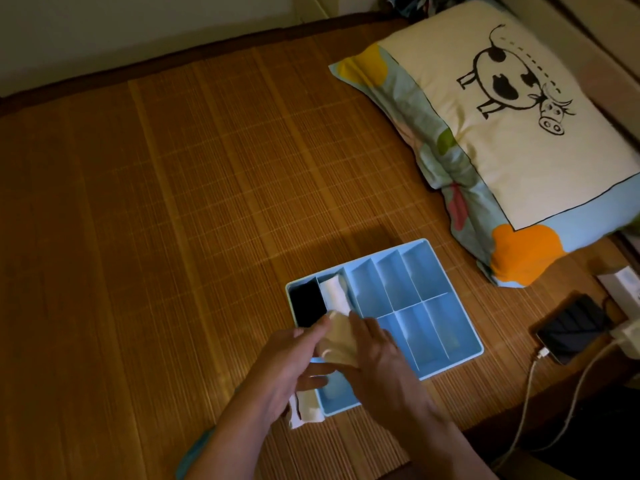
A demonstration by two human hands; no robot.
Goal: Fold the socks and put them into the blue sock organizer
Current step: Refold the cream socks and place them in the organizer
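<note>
The blue sock organizer (446,299) lies on the bamboo mat at the lower middle. A black sock (306,306) fills its far-left compartment and a white sock (334,294) sits in the one beside it. Over the organizer's near-left part, both hands hold a folded beige sock (337,341). My left hand (294,362) pinches its left side with thumb and fingers. My right hand (377,351) lies over its right side, fingers curled on it. Another white sock (306,408) lies on the mat below my left hand, partly hidden.
A cow-print pillow (502,133) lies at the upper right. A phone (568,329) with a charging cable (530,386) and a white adapter (627,332) sit at the right edge of the bed. The bamboo mat (173,202) spreads to the left.
</note>
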